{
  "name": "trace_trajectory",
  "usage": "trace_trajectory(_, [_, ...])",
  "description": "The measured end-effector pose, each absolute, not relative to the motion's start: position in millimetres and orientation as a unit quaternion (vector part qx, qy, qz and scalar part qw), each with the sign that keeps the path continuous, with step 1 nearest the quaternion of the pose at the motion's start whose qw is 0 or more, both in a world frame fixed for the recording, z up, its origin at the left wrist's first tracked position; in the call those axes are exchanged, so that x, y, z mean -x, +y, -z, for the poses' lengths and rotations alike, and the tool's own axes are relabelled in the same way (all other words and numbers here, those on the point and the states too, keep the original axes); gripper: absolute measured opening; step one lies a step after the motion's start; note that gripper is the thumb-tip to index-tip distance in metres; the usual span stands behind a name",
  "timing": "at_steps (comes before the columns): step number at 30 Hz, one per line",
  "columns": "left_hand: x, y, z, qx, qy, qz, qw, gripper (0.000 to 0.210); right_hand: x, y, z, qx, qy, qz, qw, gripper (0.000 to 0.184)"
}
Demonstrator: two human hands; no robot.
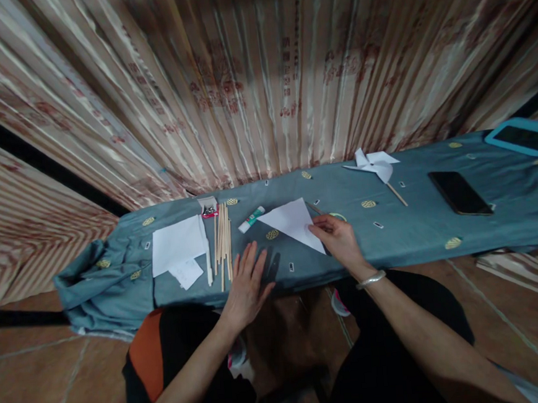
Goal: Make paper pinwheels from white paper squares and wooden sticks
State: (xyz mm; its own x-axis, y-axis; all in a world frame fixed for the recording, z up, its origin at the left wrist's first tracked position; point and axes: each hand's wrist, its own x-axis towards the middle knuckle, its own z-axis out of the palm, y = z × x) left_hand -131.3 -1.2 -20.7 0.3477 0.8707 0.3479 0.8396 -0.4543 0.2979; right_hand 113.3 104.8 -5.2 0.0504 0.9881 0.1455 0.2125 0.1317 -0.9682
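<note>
A white paper triangle (289,220) lies on the cloth in front of me, one corner pointing away. My right hand (341,240), with a bracelet on its wrist, has thumb and fingers closed on the triangle's right edge. My left hand (244,291) is spread at the front edge of the cloth, holding nothing, its fingertips near the lower ends of several wooden sticks (223,239). Just left of the triangle lies a glue stick (252,219). Partly behind my right hand is a pale green curved thing (339,216), mostly hidden.
White paper sheets (175,243), a smaller paper piece (186,273) and a white pen (210,269) lie left, below a small box of metal bits (209,209). Rightward are a paper pinwheel (378,167), a phone (460,192) and a blue-framed tablet (501,140). A curtain (260,90) hangs behind.
</note>
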Motion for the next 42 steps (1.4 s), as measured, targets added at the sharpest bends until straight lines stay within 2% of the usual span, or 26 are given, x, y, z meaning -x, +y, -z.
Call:
trace_trajectory(3, [109.9, 4.7, 13.3, -0.786, 0.521, -0.299, 0.142, 0.068, -113.4, 92.5, -7.5, 0.536, -0.630, -0.306, 0.472, 0.023])
trace_trajectory(8, [76.4, 21.3, 20.0, -0.547, 0.514, -0.482, 0.452, 0.085, -101.2, 66.9, -11.1, 0.475, -0.754, -0.254, 0.376, 0.020])
trace_trajectory(11, [67.8, 30.1, 23.4, -0.408, 0.508, -0.539, 0.534, 0.092, -94.7, 60.9, -4.7, 0.434, -0.800, -0.252, 0.329, 0.023])
trace_trajectory(16, [72.1, 34.5, 22.3, -0.355, 0.518, -0.563, 0.537, 0.084, -94.1, 65.9, 9.5, 0.448, -0.801, -0.222, 0.329, 0.040])
trace_trajectory(19, [75.6, 34.2, 25.2, -0.373, 0.516, -0.555, 0.536, 0.090, -94.3, 68.2, 14.8, 0.453, -0.809, -0.223, 0.301, 0.054])
trace_trajectory(22, [76.3, 34.2, 29.6, -0.391, 0.516, -0.546, 0.532, 0.093, -92.3, 67.7, 14.9, 0.445, -0.824, -0.220, 0.272, 0.059])
trace_trajectory(29, [76.1, 33.8, 34.1, -0.392, 0.502, -0.553, 0.537, 0.100, -90.6, 66.2, 8.6, 0.438, -0.835, -0.231, 0.242, 0.051])
trace_trajectory(33, [78.9, 32.7, 40.4, -0.405, 0.514, -0.555, 0.514, 0.094, -93.0, 65.3, 9.4, 0.444, -0.818, -0.274, 0.242, 0.043])
trace_trajectory(38, [87.7, 37.1, 55.5, -0.466, 0.549, -0.526, 0.453, 0.086, -95.5, 65.3, 11.9, 0.451, -0.787, -0.315, 0.279, 0.040])
trace_trajectory(42, [97.1, 39.8, 54.3, -0.574, 0.592, -0.492, 0.279, 0.083, -99.4, 70.7, 9.9, 0.497, -0.735, -0.318, 0.335, 0.053])
